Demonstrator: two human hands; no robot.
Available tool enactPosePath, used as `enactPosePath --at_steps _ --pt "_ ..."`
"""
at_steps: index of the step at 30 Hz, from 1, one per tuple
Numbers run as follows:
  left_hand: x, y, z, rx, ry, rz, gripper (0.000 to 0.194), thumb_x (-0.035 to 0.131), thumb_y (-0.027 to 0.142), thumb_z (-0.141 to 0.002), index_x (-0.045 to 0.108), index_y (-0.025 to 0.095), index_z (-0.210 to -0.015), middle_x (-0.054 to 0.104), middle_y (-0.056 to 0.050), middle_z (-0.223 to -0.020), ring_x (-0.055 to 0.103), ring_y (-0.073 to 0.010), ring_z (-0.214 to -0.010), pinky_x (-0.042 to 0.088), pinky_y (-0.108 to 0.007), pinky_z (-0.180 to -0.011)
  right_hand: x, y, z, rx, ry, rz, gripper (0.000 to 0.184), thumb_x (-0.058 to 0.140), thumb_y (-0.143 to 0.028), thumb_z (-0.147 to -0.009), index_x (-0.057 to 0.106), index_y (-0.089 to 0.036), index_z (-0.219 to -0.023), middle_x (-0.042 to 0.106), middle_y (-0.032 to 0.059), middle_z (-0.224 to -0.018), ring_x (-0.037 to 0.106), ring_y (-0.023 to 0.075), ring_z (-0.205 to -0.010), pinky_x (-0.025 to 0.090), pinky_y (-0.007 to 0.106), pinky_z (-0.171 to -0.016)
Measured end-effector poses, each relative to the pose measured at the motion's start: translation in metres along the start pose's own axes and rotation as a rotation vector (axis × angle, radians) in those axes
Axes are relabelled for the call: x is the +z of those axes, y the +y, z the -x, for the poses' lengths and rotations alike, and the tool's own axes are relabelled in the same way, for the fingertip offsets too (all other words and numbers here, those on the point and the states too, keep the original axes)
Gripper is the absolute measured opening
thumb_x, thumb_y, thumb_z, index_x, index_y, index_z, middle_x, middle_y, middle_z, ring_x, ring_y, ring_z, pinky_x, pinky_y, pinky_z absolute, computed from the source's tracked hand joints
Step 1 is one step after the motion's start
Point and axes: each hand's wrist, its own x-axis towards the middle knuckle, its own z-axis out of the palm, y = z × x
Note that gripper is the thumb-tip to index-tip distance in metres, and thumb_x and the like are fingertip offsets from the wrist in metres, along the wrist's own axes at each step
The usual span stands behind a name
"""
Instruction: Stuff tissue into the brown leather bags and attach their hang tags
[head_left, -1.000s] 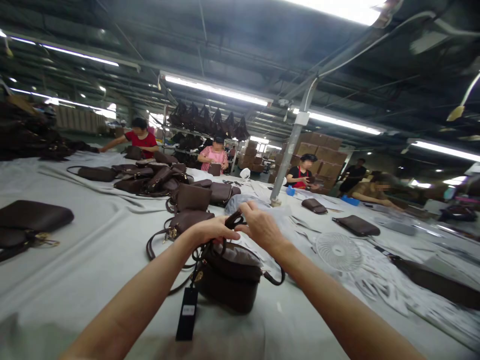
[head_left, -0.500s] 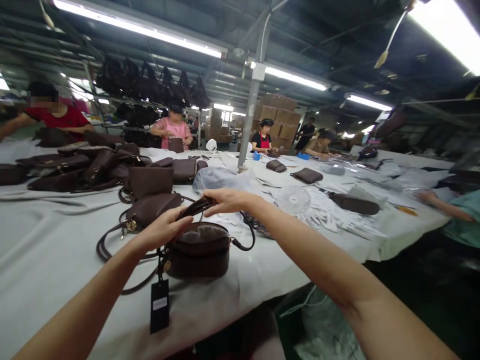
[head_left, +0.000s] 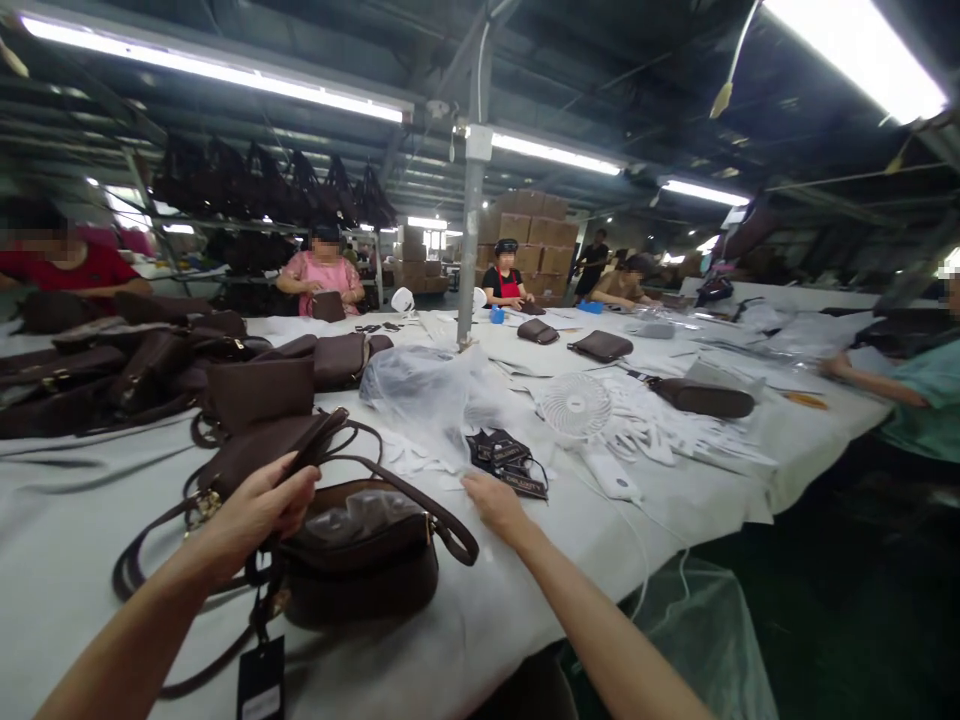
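Note:
A dark brown handbag stands in front of me with its top open, and crumpled clear plastic shows inside. My left hand is closed on its raised upper edge. A black hang tag dangles from the bag's left side. The bag's strap arches over the opening. To the right, my right hand is low over the table with its fingers drawn together. Whether it pinches anything is hidden. Just beyond it lie black printed tags.
More brown bags are heaped at the left. A clear plastic bag, a white fan with a cable, and white strips lie beyond my hands. A post rises behind. Several people work around the table.
My right hand has left the bag's upper part and moved right, down toward the black tags. My left hand keeps its hold; the bag's mouth now shows wider. The view has shifted right.

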Motion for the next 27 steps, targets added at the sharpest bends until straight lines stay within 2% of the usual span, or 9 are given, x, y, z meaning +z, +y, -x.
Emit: enactPosePath --at_steps 4,8,11,14,16,20,22,24,27 --pt "0.000 -0.002 0.001 -0.039 0.032 -0.015 0.048 0.068 0.058 -0.067 0.037 0.021 -0.072 0.034 0.011 -0.052 0.026 -0.0031 -0.041 0.020 -0.018 -0.040 0.013 -0.008 -0.036 0.078 0.024 0.097 0.029 0.041 -0.001 -0.089 0.067 -0.009 -0.100 0.066 0.0197 -0.109 0.059 0.0242 -0.105 0.047 0.035 -0.084" --pt "0.001 -0.002 0.003 -0.030 0.063 -0.034 0.049 0.067 0.059 -0.068 0.036 0.021 -0.071 0.034 0.012 -0.052 0.026 -0.0034 -0.041 0.021 -0.018 -0.040 0.011 -0.006 -0.048 0.117 0.045 0.074 0.013 0.053 -0.012 -0.090 0.066 -0.010 -0.092 0.068 0.0104 -0.101 0.061 0.0219 -0.099 0.046 0.039 -0.088" --pt "0.003 -0.001 0.003 -0.009 0.058 -0.036 0.048 0.066 0.059 -0.069 0.036 0.021 -0.071 0.033 0.012 -0.052 0.027 -0.0037 -0.041 0.022 -0.018 -0.040 0.001 0.001 -0.043 0.152 0.110 -0.026 0.011 0.055 -0.009 -0.086 0.066 -0.013 -0.086 0.069 0.0108 -0.095 0.062 0.0222 -0.095 0.044 0.035 -0.084" --pt "0.003 -0.001 0.003 0.000 0.047 0.002 0.049 0.067 0.059 -0.068 0.035 0.022 -0.072 0.033 0.012 -0.053 0.026 -0.0033 -0.041 0.023 -0.017 -0.040 -0.016 0.004 -0.036 0.166 0.225 -0.175 0.010 0.056 -0.013 -0.083 0.062 -0.018 -0.078 0.070 0.0088 -0.088 0.063 0.0215 -0.091 0.043 0.030 -0.078" --pt "0.002 -0.002 0.003 0.011 0.042 0.028 0.048 0.066 0.058 -0.068 0.034 0.022 -0.073 0.033 0.012 -0.053 0.026 -0.0031 -0.041 0.023 -0.017 -0.039 -0.035 0.000 -0.029 0.168 0.318 -0.295 0.014 0.048 -0.021 -0.089 0.058 -0.020 -0.078 0.068 0.0061 -0.084 0.064 0.0194 -0.084 0.045 0.028 -0.073" --pt "0.002 -0.007 0.001 0.042 0.025 0.037 0.041 0.062 0.053 -0.073 0.035 0.022 -0.075 0.032 0.013 -0.053 0.024 -0.0032 -0.039 0.025 -0.017 -0.038 -0.085 -0.033 0.000 0.077 0.405 -0.537 0.037 0.024 -0.043 -0.097 0.048 -0.021 -0.080 0.061 0.0018 -0.075 0.058 0.0126 -0.055 0.043 0.022 -0.049" --pt "0.002 -0.009 -0.001 0.058 0.011 0.033 0.036 0.060 0.049 -0.076 0.036 0.022 -0.076 0.033 0.013 -0.052 0.024 -0.0033 -0.038 0.025 -0.017 -0.037 -0.104 -0.065 0.022 -0.034 0.281 -0.846 0.038 0.034 -0.055 -0.092 0.047 -0.021 -0.079 0.058 -0.0017 -0.072 0.046 0.0075 -0.042 0.034 0.019 -0.038" --pt "0.003 -0.009 -0.002 0.082 0.011 0.026 0.030 0.057 0.044 -0.078 0.037 0.022 -0.077 0.034 0.013 -0.052 0.025 -0.0038 -0.037 0.025 -0.017 -0.036 -0.111 -0.103 0.041 -0.101 0.019 -1.129 0.038 0.052 -0.058 -0.083 0.048 -0.020 -0.078 0.059 -0.0029 -0.069 0.038 0.0040 -0.035 0.026 0.017 -0.032" --pt "0.005 -0.003 0.001 0.137 0.026 0.018 0.023 0.054 0.038 -0.079 0.037 0.022 -0.078 0.036 0.012 -0.051 0.028 -0.0050 -0.036 0.025 -0.018 -0.036 -0.099 -0.158 0.049 -0.038 -0.188 -1.126 0.034 0.060 -0.051 -0.074 0.049 -0.019 -0.073 0.060 -0.0020 -0.060 0.046 0.0071 -0.034 0.028 0.017 -0.029"
